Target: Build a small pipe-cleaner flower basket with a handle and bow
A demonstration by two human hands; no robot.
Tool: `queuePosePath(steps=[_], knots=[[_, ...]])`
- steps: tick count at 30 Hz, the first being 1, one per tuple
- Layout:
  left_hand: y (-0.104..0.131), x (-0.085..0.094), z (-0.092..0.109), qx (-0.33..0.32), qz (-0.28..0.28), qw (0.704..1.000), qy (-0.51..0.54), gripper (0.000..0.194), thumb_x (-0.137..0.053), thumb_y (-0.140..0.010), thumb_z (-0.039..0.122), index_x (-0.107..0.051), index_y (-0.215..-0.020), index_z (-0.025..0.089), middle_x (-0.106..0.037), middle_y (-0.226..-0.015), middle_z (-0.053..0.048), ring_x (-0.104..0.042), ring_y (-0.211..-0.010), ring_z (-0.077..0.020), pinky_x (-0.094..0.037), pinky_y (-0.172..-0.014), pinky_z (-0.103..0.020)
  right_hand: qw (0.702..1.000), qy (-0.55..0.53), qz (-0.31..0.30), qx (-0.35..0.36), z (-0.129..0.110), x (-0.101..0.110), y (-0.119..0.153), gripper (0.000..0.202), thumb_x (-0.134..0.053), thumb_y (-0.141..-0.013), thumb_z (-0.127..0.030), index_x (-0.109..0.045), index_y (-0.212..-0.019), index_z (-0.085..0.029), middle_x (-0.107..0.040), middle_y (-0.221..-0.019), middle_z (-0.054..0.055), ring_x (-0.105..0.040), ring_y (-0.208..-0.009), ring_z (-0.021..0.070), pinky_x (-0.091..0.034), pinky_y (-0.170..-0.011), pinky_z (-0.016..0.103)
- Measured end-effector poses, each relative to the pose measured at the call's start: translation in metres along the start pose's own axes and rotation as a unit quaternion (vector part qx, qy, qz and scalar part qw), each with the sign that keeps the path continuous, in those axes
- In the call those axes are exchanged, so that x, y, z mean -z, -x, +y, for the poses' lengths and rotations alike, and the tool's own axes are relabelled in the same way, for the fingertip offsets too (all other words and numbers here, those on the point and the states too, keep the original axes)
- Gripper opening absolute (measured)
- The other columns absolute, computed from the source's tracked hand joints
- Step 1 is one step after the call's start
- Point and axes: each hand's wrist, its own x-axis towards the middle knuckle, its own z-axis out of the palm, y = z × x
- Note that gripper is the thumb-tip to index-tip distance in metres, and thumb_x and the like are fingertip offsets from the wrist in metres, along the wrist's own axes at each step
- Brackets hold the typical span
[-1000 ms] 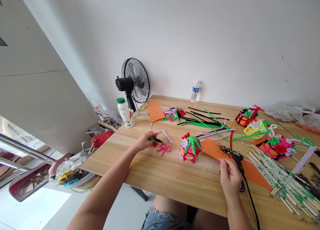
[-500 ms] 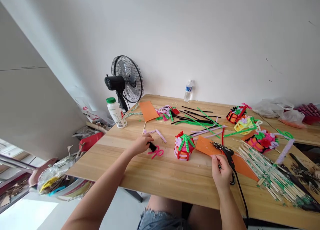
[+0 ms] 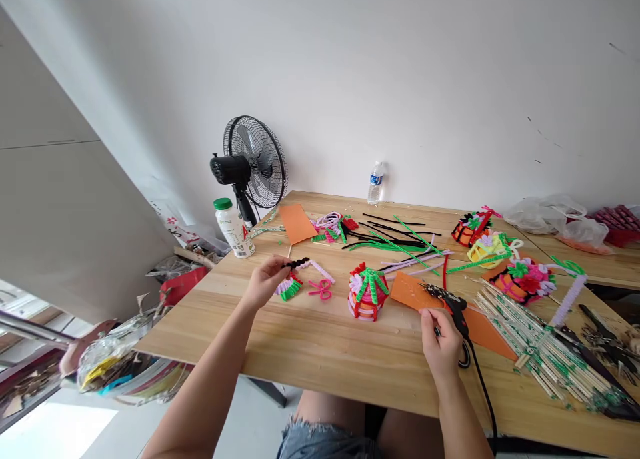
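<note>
My left hand (image 3: pixel 269 280) pinches one end of a short, coiled black pipe cleaner (image 3: pixel 300 263) just above the table. Under those fingers lies a small fringed piece (image 3: pixel 289 288) in green, lilac and red, partly covered by the hand. A pink pipe-cleaner bow (image 3: pixel 323 290) lies to its right. Between my hands stands a little pipe-cleaner basket (image 3: pixel 369 294) with red, pink and orange sides and green strips on top. My right hand (image 3: pixel 443 339) has thumb and forefinger pressed together beside a black-and-orange glue gun (image 3: pixel 454 306); whatever is between them cannot be made out.
An orange sheet (image 3: pixel 411 291) lies by the glue gun's nozzle, whose cord (image 3: pixel 483 386) runs off the front edge. Loose pipe cleaners (image 3: pixel 400 239) spread behind. Bundled sticks (image 3: pixel 545 346) and finished baskets (image 3: pixel 525 280) are at right. A white bottle (image 3: pixel 234 229) stands left.
My left hand has lifted and shifted a little left with the black pipe cleaner, uncovering the fringed piece and the whole pink bow. My right hand has barely moved.
</note>
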Motion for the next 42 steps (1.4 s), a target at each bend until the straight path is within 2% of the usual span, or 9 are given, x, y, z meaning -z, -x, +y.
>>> queuePosePath(steps=[3,5,7,9,12,16,20,28,42], knots=[[0.021,-0.004,0.021,0.014,0.029,0.991,0.129,0.046,-0.062,-0.072,0.059,-0.061,-0.090,0.016,-0.062,-0.083,-0.006,-0.060,-0.063,-0.0155,-0.050,-0.060,-0.032,0.996,-0.056,0.024,-0.068,-0.011,-0.003,0.008,0.024,-0.056,-0.088,-0.038,-0.063,-0.077,-0.018,-0.067,-0.073,0.006,-0.062,-0.067,0.0183,-0.052,-0.060,0.031],[0.045,-0.022,0.042,0.031,0.000,0.970,0.239,0.045,-0.074,-0.066,0.051,-0.064,-0.094,0.017,-0.065,-0.079,-0.004,-0.059,-0.058,-0.0146,-0.049,-0.055,-0.031,0.984,-0.131,0.035,-0.115,-0.033,-0.008,0.020,0.022,-0.056,-0.089,-0.038,-0.063,-0.082,-0.018,-0.065,-0.071,0.005,-0.062,-0.062,0.0168,-0.053,-0.055,0.029],[0.071,-0.049,0.066,0.050,-0.025,0.947,0.316,0.044,-0.080,-0.064,0.042,-0.066,-0.100,0.020,-0.065,-0.072,-0.002,-0.059,-0.054,-0.0139,-0.047,-0.050,-0.028,0.958,-0.248,-0.031,-0.143,-0.065,-0.014,0.034,0.017,-0.058,-0.090,-0.034,-0.063,-0.095,-0.019,-0.066,-0.077,0.005,-0.061,-0.060,0.0151,-0.051,-0.049,0.026],[0.094,-0.076,0.090,0.075,-0.024,0.919,0.387,0.045,-0.084,-0.061,0.035,-0.067,-0.100,0.023,-0.067,-0.078,-0.001,-0.060,-0.052,-0.0119,-0.046,-0.046,-0.025,0.914,-0.350,-0.100,-0.180,-0.098,-0.021,0.044,0.033,-0.063,-0.087,-0.034,-0.057,-0.117,-0.022,-0.067,-0.093,0.007,-0.064,-0.069,0.0171,-0.051,-0.045,0.025],[0.115,-0.102,0.117,0.121,-0.021,0.878,0.462,0.037,-0.086,-0.059,0.033,-0.070,-0.090,0.021,-0.067,-0.068,0.000,-0.060,-0.051,-0.0119,-0.048,-0.046,-0.023,0.857,-0.421,-0.143,-0.261,-0.127,-0.024,0.049,0.020,-0.060,-0.090,-0.035,-0.063,-0.104,-0.021,-0.068,-0.083,0.005,-0.063,-0.063,0.0162,-0.049,-0.042,0.023],[0.125,-0.108,0.130,0.152,-0.036,0.844,0.513,0.025,-0.084,-0.065,0.028,-0.075,-0.086,0.018,-0.071,-0.078,-0.003,-0.065,-0.062,-0.0122,-0.054,-0.061,-0.025,0.806,-0.473,-0.137,-0.328,-0.126,-0.013,0.045,0.020,-0.060,-0.090,-0.035,-0.068,-0.087,-0.017,-0.067,-0.069,0.003,-0.060,-0.056,0.0131,-0.049,-0.044,0.022],[0.132,-0.103,0.129,0.119,-0.069,0.843,0.520,0.030,-0.081,-0.070,0.020,-0.075,-0.099,0.023,-0.072,-0.082,-0.003,-0.068,-0.070,-0.0132,-0.056,-0.070,-0.026,0.762,-0.510,-0.141,-0.373,-0.117,-0.005,0.044,0.023,-0.067,-0.085,-0.037,-0.070,-0.079,-0.015,-0.068,-0.067,0.004,-0.058,-0.052,0.0113,-0.046,-0.041,0.020],[0.139,-0.101,0.134,0.104,-0.056,0.860,0.496,0.033,-0.079,-0.072,0.016,-0.074,-0.103,0.023,-0.073,-0.080,-0.003,-0.068,-0.073,-0.0130,-0.056,-0.070,-0.024,0.746,-0.511,-0.131,-0.406,-0.117,-0.010,0.049,0.023,-0.070,-0.081,-0.038,-0.070,-0.075,-0.016,-0.067,-0.066,0.003,-0.056,-0.048,0.0096,-0.044,-0.039,0.019],[0.137,-0.103,0.130,0.180,-0.060,0.849,0.494,0.027,-0.083,-0.066,0.027,-0.072,-0.087,0.014,-0.070,-0.068,-0.002,-0.063,-0.062,-0.0119,-0.051,-0.066,-0.025,0.798,-0.471,-0.067,-0.371,-0.126,-0.004,0.044,0.023,-0.077,-0.074,-0.037,-0.067,-0.083,-0.018,-0.067,-0.069,0.001,-0.056,-0.047,0.0087,-0.045,-0.039,0.020]])
